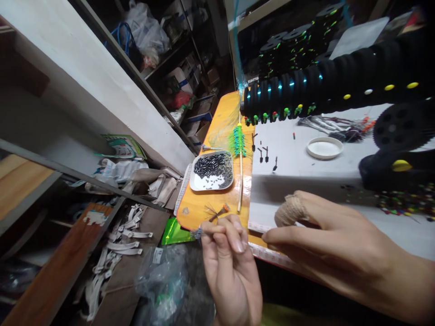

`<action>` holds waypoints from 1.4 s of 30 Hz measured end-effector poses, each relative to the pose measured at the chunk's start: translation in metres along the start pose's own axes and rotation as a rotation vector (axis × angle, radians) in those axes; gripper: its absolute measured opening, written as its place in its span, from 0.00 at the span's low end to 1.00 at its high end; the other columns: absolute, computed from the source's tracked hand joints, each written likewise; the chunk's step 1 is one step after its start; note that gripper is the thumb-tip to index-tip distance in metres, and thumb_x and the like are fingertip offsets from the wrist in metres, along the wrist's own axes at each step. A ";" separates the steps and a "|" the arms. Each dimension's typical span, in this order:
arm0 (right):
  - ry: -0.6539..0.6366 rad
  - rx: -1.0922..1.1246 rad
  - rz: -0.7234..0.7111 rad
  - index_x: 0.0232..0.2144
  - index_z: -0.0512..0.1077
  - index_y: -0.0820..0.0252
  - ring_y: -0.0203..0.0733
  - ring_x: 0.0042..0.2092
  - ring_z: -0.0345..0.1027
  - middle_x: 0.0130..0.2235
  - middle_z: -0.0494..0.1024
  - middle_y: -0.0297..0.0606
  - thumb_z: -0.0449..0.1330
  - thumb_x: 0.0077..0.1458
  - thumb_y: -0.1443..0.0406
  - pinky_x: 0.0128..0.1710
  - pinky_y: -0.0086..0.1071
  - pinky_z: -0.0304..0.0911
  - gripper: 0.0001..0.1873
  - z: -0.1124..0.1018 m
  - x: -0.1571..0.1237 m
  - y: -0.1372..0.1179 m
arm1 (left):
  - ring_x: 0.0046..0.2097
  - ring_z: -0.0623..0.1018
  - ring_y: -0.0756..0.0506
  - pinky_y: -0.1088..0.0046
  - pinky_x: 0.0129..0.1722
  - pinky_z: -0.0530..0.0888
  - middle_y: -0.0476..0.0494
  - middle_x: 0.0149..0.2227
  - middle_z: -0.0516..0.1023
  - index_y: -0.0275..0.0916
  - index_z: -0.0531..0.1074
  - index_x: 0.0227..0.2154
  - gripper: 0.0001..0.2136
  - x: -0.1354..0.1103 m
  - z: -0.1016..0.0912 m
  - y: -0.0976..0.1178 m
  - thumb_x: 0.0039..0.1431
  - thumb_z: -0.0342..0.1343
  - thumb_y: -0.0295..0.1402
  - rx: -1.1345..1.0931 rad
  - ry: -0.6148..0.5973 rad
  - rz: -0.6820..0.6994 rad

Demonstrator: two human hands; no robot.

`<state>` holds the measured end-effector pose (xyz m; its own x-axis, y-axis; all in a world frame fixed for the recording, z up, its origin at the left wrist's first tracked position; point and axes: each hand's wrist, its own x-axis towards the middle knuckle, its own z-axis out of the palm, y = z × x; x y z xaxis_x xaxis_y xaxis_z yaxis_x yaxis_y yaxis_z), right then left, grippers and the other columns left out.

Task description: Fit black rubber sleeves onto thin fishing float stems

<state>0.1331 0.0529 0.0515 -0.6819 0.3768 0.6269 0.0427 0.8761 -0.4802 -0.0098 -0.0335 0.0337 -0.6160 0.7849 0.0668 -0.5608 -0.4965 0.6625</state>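
Note:
My left hand [229, 262] is raised in front of the table's near edge, fingers pinched together on a tiny grey piece [198, 232] at its fingertips. My right hand [326, 235] lies low over the white sheet [306, 167], thumb and forefinger pressed together near the sheet's front edge; what they pinch is too small to name. One right-hand finger wears a tan wrap [288, 210]. A small orange-tipped bundle of thin wires [217, 211] lies on the orange table [204, 208] just beyond my left hand.
A white tray of small black tubes [212, 171] sits ahead, beside a stick strung with green pieces [239, 145]. Black foam spools [322, 81] stretch along the back and right. A white round lid [324, 147] and loose black pins [263, 154] lie on the sheet. Cluttered shelves fill the left.

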 end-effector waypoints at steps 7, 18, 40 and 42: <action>0.007 -0.023 -0.023 0.44 0.75 0.57 0.39 0.33 0.63 0.34 0.71 0.37 0.59 0.68 0.69 0.29 0.32 0.56 0.05 0.002 -0.002 0.004 | 0.31 0.71 0.52 0.81 0.34 0.76 0.52 0.26 0.68 0.38 0.79 0.29 0.07 0.002 0.005 0.006 0.59 0.71 0.31 -0.083 0.103 -0.142; 0.015 -0.036 -0.035 0.44 0.74 0.56 0.39 0.33 0.62 0.34 0.70 0.36 0.58 0.71 0.67 0.29 0.32 0.56 0.05 0.005 0.000 0.006 | 0.31 0.72 0.52 0.80 0.35 0.77 0.51 0.26 0.71 0.36 0.78 0.28 0.09 0.001 0.007 0.004 0.56 0.73 0.29 -0.105 0.167 -0.205; 0.006 -0.046 -0.056 0.44 0.74 0.57 0.37 0.32 0.62 0.34 0.69 0.35 0.57 0.71 0.67 0.29 0.31 0.57 0.05 0.005 -0.001 0.007 | 0.31 0.72 0.52 0.80 0.35 0.76 0.51 0.27 0.71 0.36 0.78 0.27 0.10 0.003 0.007 0.004 0.54 0.74 0.30 -0.116 0.175 -0.212; 0.003 -0.041 -0.056 0.44 0.74 0.56 0.37 0.32 0.62 0.33 0.69 0.35 0.57 0.71 0.67 0.28 0.31 0.57 0.05 0.004 -0.001 0.007 | 0.31 0.71 0.52 0.80 0.36 0.77 0.51 0.26 0.70 0.37 0.77 0.27 0.10 0.003 0.007 0.004 0.54 0.75 0.30 -0.107 0.183 -0.213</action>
<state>0.1310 0.0573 0.0449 -0.6821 0.3276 0.6538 0.0347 0.9076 -0.4185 -0.0104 -0.0305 0.0415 -0.5619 0.8008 -0.2073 -0.7374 -0.3713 0.5642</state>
